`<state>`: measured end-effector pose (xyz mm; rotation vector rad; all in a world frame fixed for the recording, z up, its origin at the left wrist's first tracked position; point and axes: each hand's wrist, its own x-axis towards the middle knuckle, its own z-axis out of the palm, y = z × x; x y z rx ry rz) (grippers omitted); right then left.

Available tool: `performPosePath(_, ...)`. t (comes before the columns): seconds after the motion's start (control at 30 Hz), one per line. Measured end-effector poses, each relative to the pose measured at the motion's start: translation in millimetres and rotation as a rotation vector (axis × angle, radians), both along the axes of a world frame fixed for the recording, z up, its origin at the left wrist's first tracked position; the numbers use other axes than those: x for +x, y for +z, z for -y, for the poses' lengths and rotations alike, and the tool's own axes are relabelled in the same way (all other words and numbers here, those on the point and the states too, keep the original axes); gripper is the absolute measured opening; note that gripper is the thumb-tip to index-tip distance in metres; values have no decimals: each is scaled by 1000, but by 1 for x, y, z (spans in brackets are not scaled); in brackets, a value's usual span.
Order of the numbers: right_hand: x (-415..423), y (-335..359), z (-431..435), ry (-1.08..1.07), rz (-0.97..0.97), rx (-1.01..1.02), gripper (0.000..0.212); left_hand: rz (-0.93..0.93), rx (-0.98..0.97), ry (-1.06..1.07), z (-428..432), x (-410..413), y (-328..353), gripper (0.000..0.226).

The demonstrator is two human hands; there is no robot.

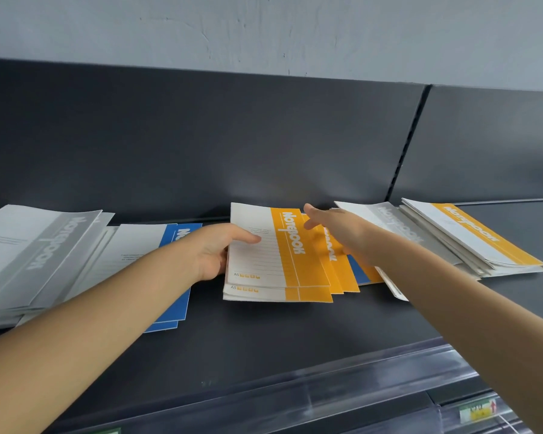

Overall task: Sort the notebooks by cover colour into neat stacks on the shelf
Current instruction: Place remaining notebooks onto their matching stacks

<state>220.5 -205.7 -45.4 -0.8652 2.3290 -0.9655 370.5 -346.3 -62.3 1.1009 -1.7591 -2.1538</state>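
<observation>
Fingers [311, 211] of the right hand [336, 228] reach straight over fanned orange notebooks [342, 275], likely to gather them; the left hand [213, 252] pinches the orange stack [292, 267], steadying it.

grey notebooks [41, 245] | blue notebooks [170, 317] white-panelled | orange notebooks [298, 264] white, lined | shelf [264, 339] dark grey

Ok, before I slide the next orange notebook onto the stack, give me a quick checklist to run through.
1. Left hand grips the orange stack at its left edge: ok.
2. Right hand free, fingers straight above the fanned orange notebooks: ok.
3. Orange stack squared up: not ok, covers sit offset.
4. Fanned notebooks all orange: not ok, a blue notebook shows beneath them.
5. Right pile one colour: not ok, an orange cover and a grey notebook lie together.
6. Right hand touching a cover: cannot tell.
</observation>
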Motion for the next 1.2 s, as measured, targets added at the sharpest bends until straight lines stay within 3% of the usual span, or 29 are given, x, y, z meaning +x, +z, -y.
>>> performPosePath(0.33,12,5,15,-93,190,-191,44,-50,39,-22,6,19,5,31)
performPosePath(0.6,26,6,31,-244,422,-243,57,-69,26,21,12,46,3,31)
performPosePath(0.73,47,6,44,-162,468,-234,66,-198,14,19,24,70,13,32)
performPosePath(0.9,94,17,70,44,571,-419,53,-410,-62,44,44,100,23,50)
performPosePath(1.2,156,23,103,158,142,-894,32,-557,-548,258,63,137,29,44)
